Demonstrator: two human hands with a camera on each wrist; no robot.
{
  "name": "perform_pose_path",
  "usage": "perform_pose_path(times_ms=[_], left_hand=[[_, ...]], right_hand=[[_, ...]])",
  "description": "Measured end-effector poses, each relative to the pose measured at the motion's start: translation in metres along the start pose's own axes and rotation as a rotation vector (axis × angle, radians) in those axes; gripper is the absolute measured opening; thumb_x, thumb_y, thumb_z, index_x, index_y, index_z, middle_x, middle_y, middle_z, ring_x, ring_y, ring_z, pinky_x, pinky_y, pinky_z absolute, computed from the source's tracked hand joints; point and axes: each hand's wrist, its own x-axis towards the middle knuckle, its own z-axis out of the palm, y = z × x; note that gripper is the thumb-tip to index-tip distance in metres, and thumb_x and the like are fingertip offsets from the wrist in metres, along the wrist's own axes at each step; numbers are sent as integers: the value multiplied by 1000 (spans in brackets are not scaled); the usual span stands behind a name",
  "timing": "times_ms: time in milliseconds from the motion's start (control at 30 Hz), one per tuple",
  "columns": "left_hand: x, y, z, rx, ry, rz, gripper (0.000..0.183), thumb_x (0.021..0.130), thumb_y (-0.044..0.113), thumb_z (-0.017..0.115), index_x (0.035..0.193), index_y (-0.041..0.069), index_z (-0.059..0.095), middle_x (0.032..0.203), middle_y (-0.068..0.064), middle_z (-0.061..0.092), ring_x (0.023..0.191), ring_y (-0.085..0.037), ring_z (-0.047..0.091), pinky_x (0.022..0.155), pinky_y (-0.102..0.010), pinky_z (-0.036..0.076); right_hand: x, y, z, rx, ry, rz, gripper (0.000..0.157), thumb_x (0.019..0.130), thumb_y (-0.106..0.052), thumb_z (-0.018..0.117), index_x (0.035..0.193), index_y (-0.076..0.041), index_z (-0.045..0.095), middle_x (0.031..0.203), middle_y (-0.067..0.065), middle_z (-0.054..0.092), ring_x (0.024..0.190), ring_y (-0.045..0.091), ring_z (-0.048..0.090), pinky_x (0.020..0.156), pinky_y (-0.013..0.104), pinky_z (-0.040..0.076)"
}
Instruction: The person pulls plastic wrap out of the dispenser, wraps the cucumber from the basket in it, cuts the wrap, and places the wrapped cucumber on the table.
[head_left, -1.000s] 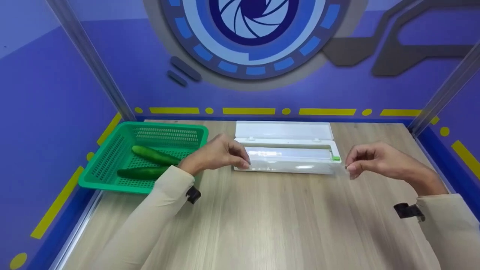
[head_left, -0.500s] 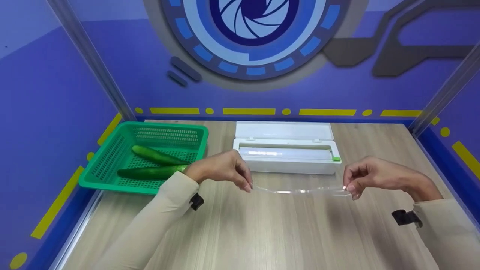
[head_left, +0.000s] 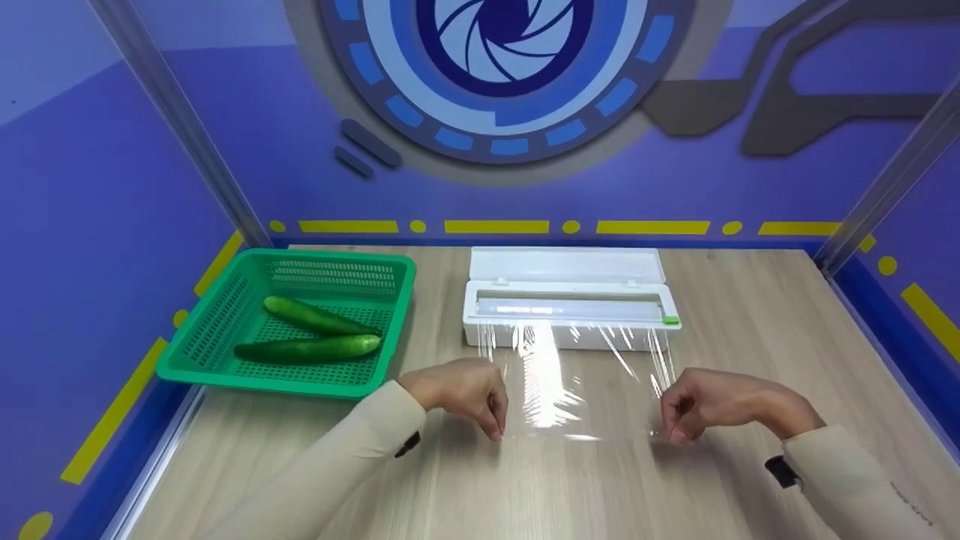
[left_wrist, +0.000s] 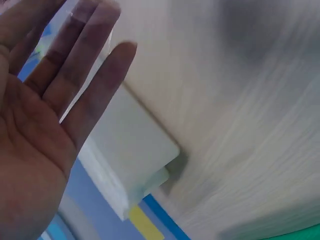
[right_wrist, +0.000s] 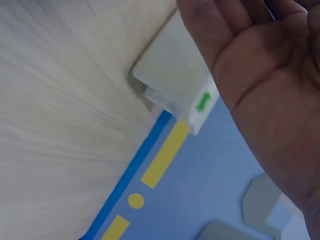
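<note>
A sheet of clear plastic wrap [head_left: 544,382] stretches from a white wrap dispenser [head_left: 577,335] toward the front of the table. My left hand [head_left: 466,391] pinches the sheet's front left corner between thumb and fingers. At the front right corner, my right hand [head_left: 720,403] pinches it the same way. The dispenser's lid [head_left: 566,264] is raised at the back, and a roll of wrap [head_left: 570,308] lies inside. A green slider [head_left: 670,320] sits at its right end. In the left wrist view, the dispenser [left_wrist: 130,135] shows behind my left hand [left_wrist: 45,115].
Left of the dispenser stands a green perforated basket [head_left: 281,384] with two cucumbers [head_left: 319,349] inside. The wooden table [head_left: 555,495] meets blue-purple panels [head_left: 480,202] at the back and sides, with metal posts [head_left: 187,142] at the corners.
Both hands have moved toward the front of the table and lower, drawing the plastic wrap out from the dispenser into a longer sheet. The basket and dispenser stay in place.
</note>
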Motion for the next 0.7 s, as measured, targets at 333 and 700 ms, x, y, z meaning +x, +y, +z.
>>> perform_pose_path(times_ms=[333,700], left_hand=[[4,-18,32,146,86,34,8,85,18,92,81,17,86,82,14,70,72,7,54,63,-12,42],[5,-30,55,105,186,-29,15,87,27,90,76,20,84,78,20,60,72,5,50,64,-15,41]], right_hand=[[7,19,31,-108,44,9,11,84,0,84,83,-9,79,85,-7,72,75,3,60,66,22,52],[7,35,51,-201,130,26,17,88,-1,77,80,-15,74,77,-15,64,69,0,54,63,23,48]])
